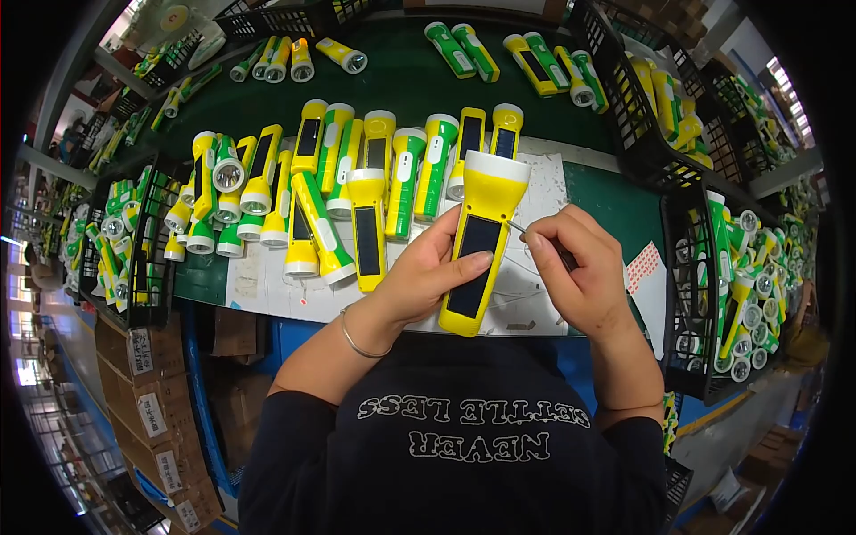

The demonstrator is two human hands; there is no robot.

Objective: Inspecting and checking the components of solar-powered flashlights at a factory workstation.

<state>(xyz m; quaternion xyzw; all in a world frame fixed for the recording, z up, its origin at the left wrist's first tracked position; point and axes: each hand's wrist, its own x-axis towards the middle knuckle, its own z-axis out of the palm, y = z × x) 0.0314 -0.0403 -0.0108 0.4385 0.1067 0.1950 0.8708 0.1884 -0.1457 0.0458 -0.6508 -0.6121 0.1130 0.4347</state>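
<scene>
A yellow flashlight (496,191) with a white head and a dark solar panel is held upright before my chest, its head pointing away from me. My left hand (419,275) is closed round its body, with the thumb lying on the panel. In my right hand (581,275), fingers pinched together, is a thin metal tool (516,226) with a dark handle; its exact kind is unclear. The tool's tip meets the flashlight's right side near the neck, by a small hole. Another yellow flashlight (367,234) lies just left of the held one.
Several yellow and green flashlights (407,178) lie across the white board (535,308), with more on the green tabletop (392,85) behind. Black crates (669,205) of flashlights stand at the right, and a black crate (160,267) at the left. Cardboard boxes (147,401) are stacked at lower left.
</scene>
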